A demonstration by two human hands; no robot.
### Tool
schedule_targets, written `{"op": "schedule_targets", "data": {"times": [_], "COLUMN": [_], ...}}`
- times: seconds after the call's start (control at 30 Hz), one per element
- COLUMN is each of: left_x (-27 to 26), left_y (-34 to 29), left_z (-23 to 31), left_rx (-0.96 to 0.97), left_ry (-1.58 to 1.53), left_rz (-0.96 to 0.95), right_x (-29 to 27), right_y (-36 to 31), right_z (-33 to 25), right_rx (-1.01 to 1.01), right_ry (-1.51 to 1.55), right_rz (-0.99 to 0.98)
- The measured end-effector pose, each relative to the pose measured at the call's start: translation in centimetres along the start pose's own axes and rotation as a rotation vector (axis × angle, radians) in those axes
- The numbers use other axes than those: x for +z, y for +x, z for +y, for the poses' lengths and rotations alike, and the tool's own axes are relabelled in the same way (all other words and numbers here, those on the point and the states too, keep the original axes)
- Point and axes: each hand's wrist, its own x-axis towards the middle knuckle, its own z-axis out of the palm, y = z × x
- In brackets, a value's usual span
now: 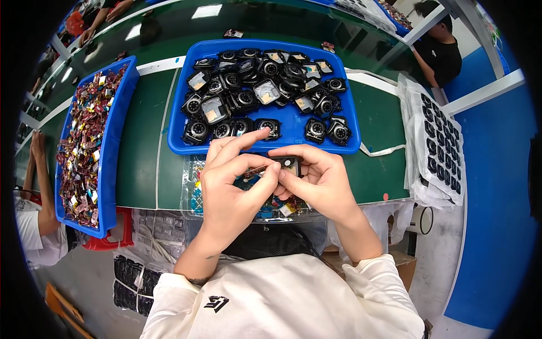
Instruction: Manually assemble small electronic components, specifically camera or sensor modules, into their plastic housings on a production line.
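Note:
Both my hands meet in front of the middle blue tray (302, 129). With its fingertips, my right hand (322, 183) holds a small black watch case (291, 163), its open side facing up. My left hand (234, 181) pinches a small reddish-brown circuit board (258, 169) between thumb and forefinger, right beside the case; the other fingers extend toward the tray. Both thumbs meet at the case's left edge and hide part of it. Many black watch cases (243, 100) lie heaped in the tray, some showing round backs, others open insides.
A long blue tray (117, 127) full of reddish boards stands at left. Below my hands lies a clear plastic tray (195, 199) with small parts. White trays (415, 152) of black pieces stand at right. Other people sit at far right (441, 59) and left (42, 226).

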Motion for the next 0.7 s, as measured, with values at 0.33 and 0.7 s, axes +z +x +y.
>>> {"op": "schedule_targets", "data": {"times": [0.33,0.7], "left_x": [0.37,0.28], "left_y": [-0.18,-0.63], "left_z": [-0.12,0.02], "left_rx": [-0.058,-0.037], "left_ry": [-0.008,0.075], "left_rz": [0.024,0.03], "right_x": [0.15,0.51], "right_y": [-0.18,-0.24], "right_z": [0.49,0.7], "right_rx": [-0.012,-0.028], "right_ry": [-0.026,-0.027], "right_rz": [0.004,0.049]}}
